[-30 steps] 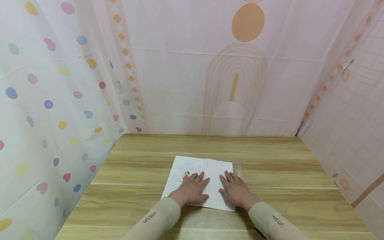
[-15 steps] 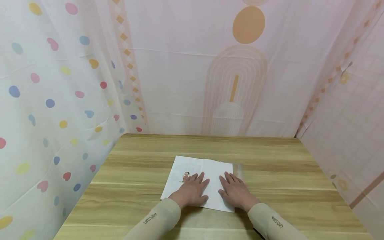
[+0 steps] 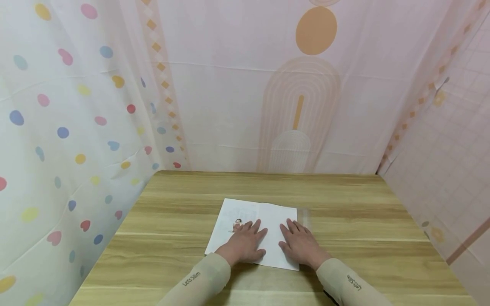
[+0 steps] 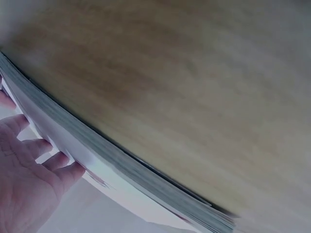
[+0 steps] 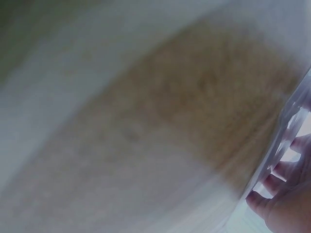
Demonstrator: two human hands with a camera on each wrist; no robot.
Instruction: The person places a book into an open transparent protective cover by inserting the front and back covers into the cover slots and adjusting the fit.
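An open book [image 3: 272, 216] with mostly white pages lies on the wooden table. Its left page carries a small printed figure [image 3: 237, 225] and faint print. My left hand [image 3: 245, 243] rests on that page, fingers spread and pointing away from me, covering part of it. On the right page rests my right hand [image 3: 301, 243], also with fingers extended. In the left wrist view the thick stack of page edges [image 4: 112, 150] shows beside my fingers. The right wrist view is blurred; my right fingers touch a pale, shiny edge there.
The wood-grain table [image 3: 183, 212] extends around the book on all sides. A clear strip, perhaps plastic [image 3: 305, 216], sticks out past the book's right edge. A patterned curtain [image 3: 214, 106] hangs behind the table, with a dotted one [image 3: 76, 170] on the left.
The near right corner of the book's page has shifted very slightly. Both hands stay in place on the pages; the head view has tilted a little.
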